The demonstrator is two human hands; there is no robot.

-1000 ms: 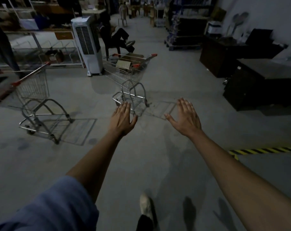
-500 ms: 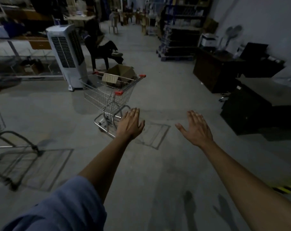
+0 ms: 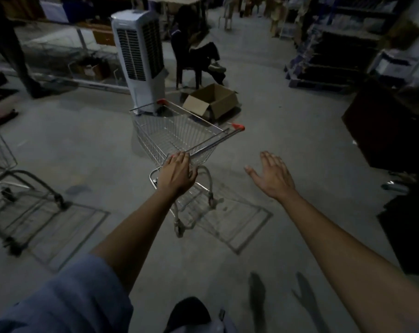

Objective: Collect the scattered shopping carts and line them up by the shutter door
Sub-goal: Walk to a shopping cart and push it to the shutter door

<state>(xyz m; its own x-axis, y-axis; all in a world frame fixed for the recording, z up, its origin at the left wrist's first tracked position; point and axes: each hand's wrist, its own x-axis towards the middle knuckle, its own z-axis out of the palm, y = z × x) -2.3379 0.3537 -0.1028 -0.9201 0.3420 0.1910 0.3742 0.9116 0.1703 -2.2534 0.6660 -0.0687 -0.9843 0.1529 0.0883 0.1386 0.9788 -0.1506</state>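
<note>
An empty wire shopping cart (image 3: 179,133) with red-capped handle ends stands on the concrete floor just ahead of me. My left hand (image 3: 177,174) reaches over the near end of its handle bar, fingertips touching the bar, fingers fairly straight. My right hand (image 3: 272,175) hovers in the air to the right of the cart, fingers spread and holding nothing. A second wire cart (image 3: 2,164) is cut off by the left edge of the head view.
A tall white air cooler (image 3: 139,58) and an open cardboard box (image 3: 213,102) stand right behind the cart. A person sits on a chair (image 3: 189,70) beyond them. Dark desks (image 3: 391,131) line the right side; stacked pallets (image 3: 328,68) sit far right.
I have walked up to the cart, which now fills the middle of the view. My left hand has reached its handle; my right hand stays off it. The other cart slid to the left edge.
</note>
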